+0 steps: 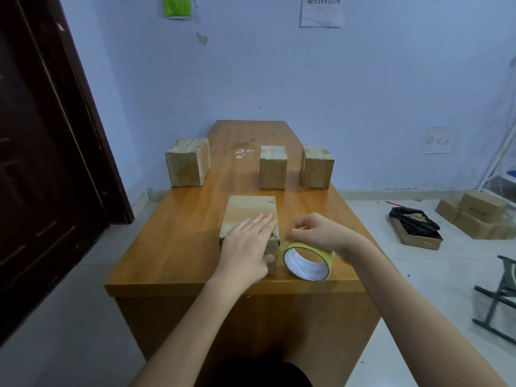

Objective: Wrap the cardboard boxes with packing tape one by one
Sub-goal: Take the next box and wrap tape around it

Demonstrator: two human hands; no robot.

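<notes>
The cardboard box under work stood near the front edge of the wooden table, square to the person. The left hand lay flat across its top, fingers straight and together, thumb down the near face; this appeared intended to pin the box against the pull of tape. The roll of yellow packing tape stood on edge just beside the box's right side, core facing the camera, placed so that a drawn strip would run directly onto the box. The right hand rested on the roll's upper rim, fingertips pinched together there, seemingly picking at the free tape end. No strip was visibly drawn out, so taping of this box was judged not yet begun.

Three further boxes stood farther back: one at the left edge, two close together toward the right, well apart from the working area, presumably awaiting their turn. Whether any carried tape could not be determined.
</notes>
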